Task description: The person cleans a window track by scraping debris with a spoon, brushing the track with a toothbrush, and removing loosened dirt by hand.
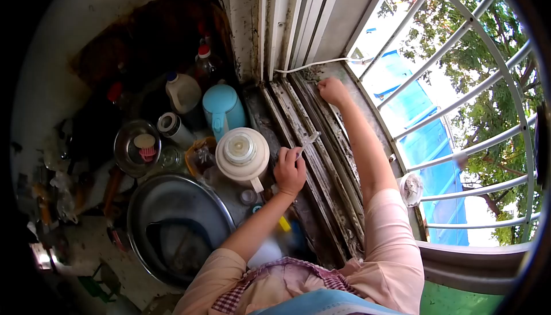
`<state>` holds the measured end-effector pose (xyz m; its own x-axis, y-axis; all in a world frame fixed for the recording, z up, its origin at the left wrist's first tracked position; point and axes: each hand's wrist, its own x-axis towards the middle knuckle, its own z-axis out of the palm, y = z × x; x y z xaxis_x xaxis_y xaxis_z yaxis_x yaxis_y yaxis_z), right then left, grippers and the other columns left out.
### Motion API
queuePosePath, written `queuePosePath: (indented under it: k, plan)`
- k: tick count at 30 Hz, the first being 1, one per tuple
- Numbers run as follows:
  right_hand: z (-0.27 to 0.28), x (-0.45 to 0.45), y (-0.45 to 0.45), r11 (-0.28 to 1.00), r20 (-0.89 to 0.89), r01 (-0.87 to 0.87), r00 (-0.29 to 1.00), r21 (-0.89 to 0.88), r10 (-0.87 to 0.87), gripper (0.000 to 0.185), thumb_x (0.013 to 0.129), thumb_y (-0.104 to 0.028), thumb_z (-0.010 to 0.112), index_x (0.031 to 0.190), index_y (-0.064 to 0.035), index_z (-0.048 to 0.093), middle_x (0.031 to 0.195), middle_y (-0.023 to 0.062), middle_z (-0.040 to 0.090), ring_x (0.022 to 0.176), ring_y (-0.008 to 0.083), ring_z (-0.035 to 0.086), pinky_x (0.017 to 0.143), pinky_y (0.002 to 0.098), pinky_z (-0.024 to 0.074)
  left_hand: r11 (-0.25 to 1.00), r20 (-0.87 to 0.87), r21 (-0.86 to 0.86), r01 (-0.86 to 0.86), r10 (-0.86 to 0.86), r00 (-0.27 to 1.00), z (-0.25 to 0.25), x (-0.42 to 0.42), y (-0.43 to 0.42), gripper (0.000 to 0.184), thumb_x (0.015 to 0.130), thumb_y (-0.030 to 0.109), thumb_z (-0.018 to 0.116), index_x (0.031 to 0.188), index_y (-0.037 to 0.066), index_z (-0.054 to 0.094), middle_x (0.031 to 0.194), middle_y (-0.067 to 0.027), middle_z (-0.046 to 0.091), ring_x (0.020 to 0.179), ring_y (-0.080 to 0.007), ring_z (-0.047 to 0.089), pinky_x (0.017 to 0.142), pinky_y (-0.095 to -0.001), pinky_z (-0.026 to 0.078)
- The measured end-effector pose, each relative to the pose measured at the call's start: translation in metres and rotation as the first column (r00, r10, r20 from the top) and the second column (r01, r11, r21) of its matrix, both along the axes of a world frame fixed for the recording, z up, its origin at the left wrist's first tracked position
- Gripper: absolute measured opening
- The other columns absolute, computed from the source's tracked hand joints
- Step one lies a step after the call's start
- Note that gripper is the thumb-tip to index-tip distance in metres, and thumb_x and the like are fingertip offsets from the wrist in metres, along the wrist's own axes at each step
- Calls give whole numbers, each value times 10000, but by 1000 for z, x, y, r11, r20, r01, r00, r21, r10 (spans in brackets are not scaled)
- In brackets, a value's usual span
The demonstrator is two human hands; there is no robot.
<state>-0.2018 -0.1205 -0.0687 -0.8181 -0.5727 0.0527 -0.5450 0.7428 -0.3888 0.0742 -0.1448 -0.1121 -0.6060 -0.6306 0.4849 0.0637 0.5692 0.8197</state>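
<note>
Track (314, 168): grimy, grey-brown, grooved, right of the kettle (222, 104). Left hand (290, 170) pinches a translucent strip (310, 140) over it; right hand (333, 91) curled at far end, contents cannot be told.

Handheld tool (310, 140): whitish. Window track (320, 168): grey-brown, dark-blotched. Kettle (221, 104): light blue. Flask (244, 164): cream. Shirt (393, 223): pale peach-pink. Apron edging (232, 296): purple-white check. Brush (145, 142): pink bristles. Tarp (410, 105): bright blue. Window bars (482, 189): white. Leaves (488, 100): green. Bottle cap (204, 51): red.
</note>
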Motion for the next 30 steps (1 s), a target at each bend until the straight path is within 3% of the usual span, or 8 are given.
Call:
queuePosePath:
  k: [6,17,21,23,25,27,29,30]
  plan:
    - [-2,37,27,993,-30,41,999,-114,-45,205,769,-214,521,873,-137,680,859,150,639,802,338,605,729,410,488,1000,19,-29,10,-10,1000,-1,0,-1,132,791,77,499,906,56,559,823,-122,492,707,-338,532,587,-401,438]
    - [67,221,167,798,174,457,889,-393,-424,210,828,-171,516,951,-56,642,802,198,621,691,350,587,632,356,452,999,17,-43,13,-12,1000,-5,-3,1,125,828,94,477,889,46,575,831,-128,490,747,-313,515,654,-383,422]
    - [74,269,232,633,139,598,771,-491,-621,232,840,-164,518,945,4,640,661,161,607,580,201,575,563,316,426,998,-31,-58,34,-36,999,-11,-3,-1,114,823,117,485,897,57,549,844,-130,488,743,-334,530,619,-408,434]
    - [56,274,263,509,221,645,717,-570,-661,229,881,-153,490,960,-8,648,565,15,530,478,92,467,454,244,352,998,-25,-57,27,-28,999,-13,-5,-1,115,823,117,486,897,56,549,847,-131,490,746,-335,531,621,-408,435]
    - [72,283,280,154,782,848,528,-507,-332,242,924,-180,451,1040,-15,586,538,-47,419,426,44,354,384,209,257,998,-20,-55,31,-32,999,-10,-2,1,111,829,123,485,891,56,547,850,-131,492,746,-338,530,617,-412,435]
    - [75,282,284,-79,921,924,380,-374,88,279,946,-224,418,1133,-28,485,545,-70,308,394,26,227,358,193,163,998,-30,-58,30,-32,999,-12,-4,0,106,831,122,486,888,56,546,852,-130,494,746,-338,530,613,-415,434]
    - [77,281,272,-118,893,914,404,-388,197,274,945,-213,416,1140,-34,483,537,-76,306,388,24,228,352,190,166,999,3,-37,-5,5,1000,-11,-4,2,126,825,113,479,884,54,574,856,-117,506,743,-313,532,644,-385,428]
    - [80,278,263,-10,899,910,412,-415,151,267,942,-212,421,1130,-38,494,534,-73,314,387,24,236,351,187,170,999,14,-38,-18,19,1000,-9,-4,2,121,825,116,481,877,62,575,854,-114,508,743,-314,532,639,-387,426]
